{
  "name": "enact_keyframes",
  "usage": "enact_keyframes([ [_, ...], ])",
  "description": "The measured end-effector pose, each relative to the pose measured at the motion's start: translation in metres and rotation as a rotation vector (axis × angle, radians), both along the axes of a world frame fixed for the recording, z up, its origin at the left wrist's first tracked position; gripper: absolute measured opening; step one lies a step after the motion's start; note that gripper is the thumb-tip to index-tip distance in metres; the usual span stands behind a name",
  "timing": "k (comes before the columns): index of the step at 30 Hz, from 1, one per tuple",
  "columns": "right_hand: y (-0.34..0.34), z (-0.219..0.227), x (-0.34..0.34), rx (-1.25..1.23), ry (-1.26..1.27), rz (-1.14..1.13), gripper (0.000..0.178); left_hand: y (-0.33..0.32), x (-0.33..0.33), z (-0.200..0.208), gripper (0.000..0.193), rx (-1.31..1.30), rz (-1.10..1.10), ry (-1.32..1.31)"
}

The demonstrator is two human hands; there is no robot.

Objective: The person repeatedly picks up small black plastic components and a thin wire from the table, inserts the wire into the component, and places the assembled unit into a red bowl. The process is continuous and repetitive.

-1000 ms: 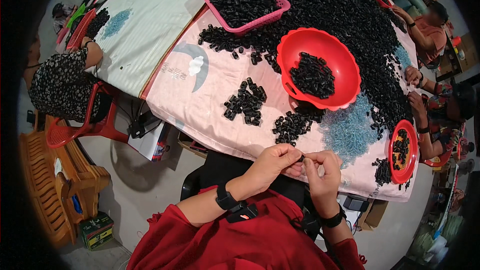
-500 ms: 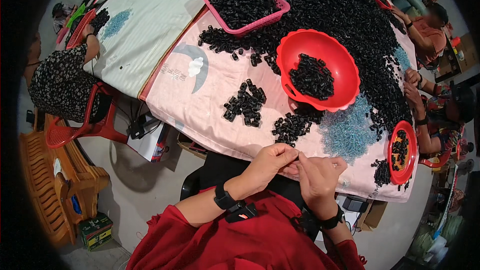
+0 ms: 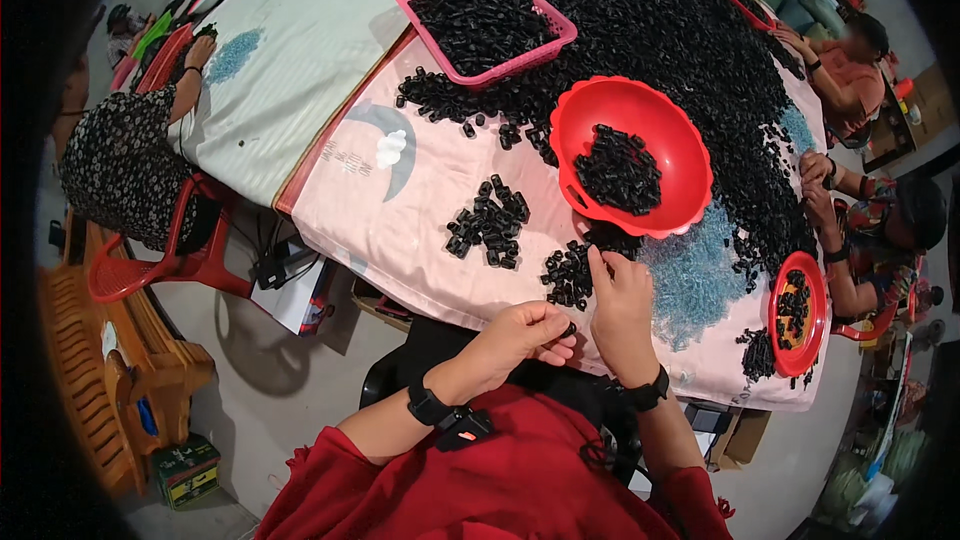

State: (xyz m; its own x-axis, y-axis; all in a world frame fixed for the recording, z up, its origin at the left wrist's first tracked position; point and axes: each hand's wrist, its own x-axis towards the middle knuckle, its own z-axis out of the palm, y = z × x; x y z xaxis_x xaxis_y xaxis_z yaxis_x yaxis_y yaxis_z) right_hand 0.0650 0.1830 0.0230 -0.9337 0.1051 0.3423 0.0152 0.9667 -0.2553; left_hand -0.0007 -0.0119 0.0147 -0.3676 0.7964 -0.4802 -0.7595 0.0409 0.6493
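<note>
The worktop [image 3: 415, 230], covered in pale pink cloth, carries a great heap [image 3: 680, 50] of small black pieces across its far and right side. Far more pieces lie loose there than in any container, so judged by quantity alone, much appears left to handle.

The pink basket [image 3: 540, 48] beside the heap is well filled. The red scalloped bowl [image 3: 675, 130] holds only a modest mound, most of its inside bare. Just below the bowl spreads a pile of clear bluish bits [image 3: 700, 275], plenty of them unused by the look of it.

The person's hands are apart. The right hand [image 3: 625, 305] is at the edge of the near pile, its thumb and forefinger low over the pieces; whether it grips anything, I cannot tell. The left hand [image 3: 520, 340] pinches one piece in front of the worktop edge.

A separate cluster [image 3: 488, 225] lies on bare cloth, and the smaller near pile [image 3: 566, 278] sits below the bowl. Which of these is finished and which waiting does not show.

Smallest is the single black piece [image 3: 569, 330] between the left thumb and fingers, apparently midway through handling.
</note>
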Motion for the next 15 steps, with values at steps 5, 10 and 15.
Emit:
enact_keyframes([
  [5,0.002,0.002,0.006,-0.103,-0.003,0.074,0.051,-0.002,-0.001,-0.001,0.028,0.003,-0.004,0.004],
  [10,0.011,0.001,0.007,-0.171,0.067,0.021,0.049,-0.001,0.002,-0.005,0.027,0.027,-0.034,0.014],
  [15,0.005,0.001,0.001,-0.076,-0.018,0.050,0.050,-0.001,0.004,-0.006,0.026,0.029,-0.050,0.042],
])
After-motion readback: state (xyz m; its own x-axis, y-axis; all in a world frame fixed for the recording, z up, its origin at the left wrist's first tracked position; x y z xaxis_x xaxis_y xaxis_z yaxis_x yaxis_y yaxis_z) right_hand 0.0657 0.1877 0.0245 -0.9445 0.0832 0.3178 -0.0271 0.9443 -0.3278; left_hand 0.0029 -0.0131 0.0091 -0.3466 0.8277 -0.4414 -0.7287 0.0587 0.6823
